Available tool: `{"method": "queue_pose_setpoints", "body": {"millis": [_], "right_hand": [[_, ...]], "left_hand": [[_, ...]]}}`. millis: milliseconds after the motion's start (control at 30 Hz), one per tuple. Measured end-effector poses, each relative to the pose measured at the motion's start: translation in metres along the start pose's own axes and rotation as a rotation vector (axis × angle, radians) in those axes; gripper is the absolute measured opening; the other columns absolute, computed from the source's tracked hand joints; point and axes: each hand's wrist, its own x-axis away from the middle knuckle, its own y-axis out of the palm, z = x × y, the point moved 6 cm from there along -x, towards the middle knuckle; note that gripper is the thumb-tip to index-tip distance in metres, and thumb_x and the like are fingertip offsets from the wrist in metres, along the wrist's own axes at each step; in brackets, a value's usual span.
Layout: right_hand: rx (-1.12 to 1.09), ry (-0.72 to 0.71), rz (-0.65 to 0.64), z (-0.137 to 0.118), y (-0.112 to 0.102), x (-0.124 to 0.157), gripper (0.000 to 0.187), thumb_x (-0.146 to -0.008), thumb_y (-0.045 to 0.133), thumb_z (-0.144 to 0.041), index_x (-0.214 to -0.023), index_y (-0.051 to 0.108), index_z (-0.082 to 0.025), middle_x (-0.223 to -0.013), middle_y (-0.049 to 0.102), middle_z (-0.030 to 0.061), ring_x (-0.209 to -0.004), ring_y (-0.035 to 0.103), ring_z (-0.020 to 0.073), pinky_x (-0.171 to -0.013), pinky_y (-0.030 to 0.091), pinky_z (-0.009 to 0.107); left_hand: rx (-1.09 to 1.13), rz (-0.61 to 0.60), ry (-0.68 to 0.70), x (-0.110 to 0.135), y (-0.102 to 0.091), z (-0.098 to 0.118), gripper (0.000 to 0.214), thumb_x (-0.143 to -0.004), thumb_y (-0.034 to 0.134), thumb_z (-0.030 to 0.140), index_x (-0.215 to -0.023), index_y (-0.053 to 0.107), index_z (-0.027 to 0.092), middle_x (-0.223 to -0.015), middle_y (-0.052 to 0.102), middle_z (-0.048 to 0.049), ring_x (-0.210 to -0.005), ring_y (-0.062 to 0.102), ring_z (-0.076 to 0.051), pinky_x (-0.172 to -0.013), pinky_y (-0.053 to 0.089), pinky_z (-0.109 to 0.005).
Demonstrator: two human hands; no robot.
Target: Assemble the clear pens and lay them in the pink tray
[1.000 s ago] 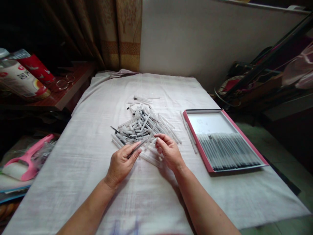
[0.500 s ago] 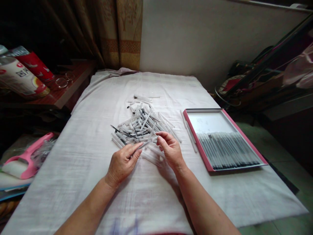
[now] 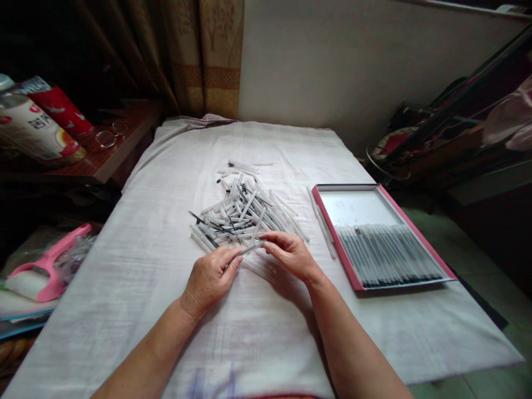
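A heap of clear pen barrels and thin black refills (image 3: 241, 210) lies mid-table on a white cloth (image 3: 174, 183). My left hand (image 3: 210, 278) pinches one end of a slim pen part (image 3: 248, 250) at the heap's near edge. My right hand (image 3: 291, 255) pinches the other end of the same part, fingers closed around it. Both hands rest low over the cloth, almost touching each other. To the right, a shallow pink-rimmed tray (image 3: 332, 233) holds a neat row of several assembled pens (image 3: 386, 256).
One loose clear barrel (image 3: 321, 223) lies along the tray's left side. A wooden side table (image 3: 103, 160) at left carries packets and a pair of glasses. A pink-handled tool (image 3: 44, 269) lies lower left. Clutter stands at right beyond the table.
My right hand has turned and moved down to meet the end of the part that my left hand holds. My left hand has barely shifted.
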Motion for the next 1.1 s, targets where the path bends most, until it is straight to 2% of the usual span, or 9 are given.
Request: {"method": "queue_pose_setpoints", "body": {"millis": [100,400,633,800,933,1000,1100], "right_hand": [[0.020,0.011,-0.066,0.003,-0.001,0.000,0.022,-0.078,0.065,-0.030,-0.094,0.075,-0.019,-0.083,0.075,0.0042,-0.071,0.066,0.0144,-0.068,0.052,0.027],[0.034,0.014,-0.135,0.004,0.000,0.002,0.022,-0.077,0.066,-0.031,-0.092,0.077,-0.017,-0.078,0.075,0.0051,-0.064,0.064,0.0136,-0.063,0.051,0.026],[-0.010,0.036,-0.124,0.005,0.002,0.001,0.020,-0.078,0.065,-0.030,-0.091,0.072,-0.017,-0.073,0.071,0.0018,-0.062,0.061,0.0117,-0.059,0.049,0.024],[-0.165,0.056,-0.023,-0.003,0.010,-0.003,0.017,-0.080,0.065,-0.034,-0.090,0.064,-0.020,-0.071,0.065,-0.0012,-0.064,0.061,0.0116,-0.053,0.048,0.021],[-0.270,0.045,0.051,-0.012,0.009,-0.005,0.027,-0.075,0.070,-0.038,-0.093,0.060,-0.021,-0.081,0.070,0.0012,-0.066,0.063,0.0122,-0.053,0.050,0.022],[-0.281,0.039,0.163,-0.017,-0.007,-0.005,0.032,-0.073,0.072,-0.039,-0.094,0.057,-0.021,-0.078,0.071,0.0011,-0.063,0.063,0.0121,-0.051,0.049,0.021],[-0.223,-0.032,0.415,-0.033,-0.055,-0.001,0.036,-0.070,0.074,-0.043,-0.089,0.053,-0.021,-0.074,0.071,0.0005,-0.060,0.063,0.0123,-0.050,0.048,0.021]], "left_hand": [[-0.009,-0.025,-0.005,0.002,0.005,-0.001,0.026,-0.094,0.049,0.028,-0.107,0.070,0.019,-0.093,0.073,-0.0057,-0.081,0.071,-0.018,-0.072,0.055,-0.026],[0.016,-0.059,0.011,0.004,0.007,-0.001,0.025,-0.094,0.048,0.027,-0.102,0.070,0.018,-0.090,0.074,-0.0059,-0.079,0.070,-0.017,-0.070,0.055,-0.026],[0.040,-0.036,-0.005,0.003,0.008,-0.002,0.025,-0.094,0.049,0.027,-0.102,0.071,0.019,-0.091,0.074,-0.0060,-0.081,0.070,-0.017,-0.072,0.055,-0.026],[0.112,0.052,-0.008,-0.006,0.010,0.002,0.026,-0.095,0.048,0.030,-0.104,0.070,0.019,-0.091,0.073,-0.0063,-0.084,0.070,-0.017,-0.076,0.055,-0.026],[0.147,0.039,0.002,-0.007,0.013,0.003,0.027,-0.095,0.049,0.033,-0.110,0.067,0.019,-0.100,0.073,-0.0067,-0.092,0.070,-0.018,-0.083,0.054,-0.026],[0.153,0.031,-0.006,-0.006,0.013,0.001,0.030,-0.094,0.051,0.035,-0.115,0.066,0.019,-0.106,0.073,-0.0074,-0.096,0.069,-0.018,-0.084,0.054,-0.026],[0.145,0.035,-0.028,-0.002,0.011,-0.004,0.032,-0.093,0.052,0.037,-0.116,0.066,0.019,-0.104,0.073,-0.0079,-0.089,0.070,-0.017,-0.079,0.055,-0.025]]}}
